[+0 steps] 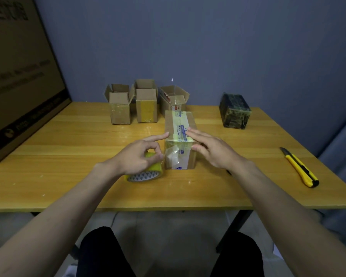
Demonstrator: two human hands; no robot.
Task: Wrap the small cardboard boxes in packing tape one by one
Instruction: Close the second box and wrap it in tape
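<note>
1. The right hand (214, 150) lies flat, fingers straight, on the closed cardboard box (180, 136) at table centre.
2. The left hand (140, 154) touches the box's left top edge with its forefinger; the other fingers curl loosely, and whether they pinch tape I cannot tell.
3. The box bears glossy yellowish tape with blue print, unreadable.
4. A yellow tape roll (148, 172) lies at the box's 7 o'clock.
5. Three open-flapped boxes (146, 104) stand at 12 o'clock.
</note>
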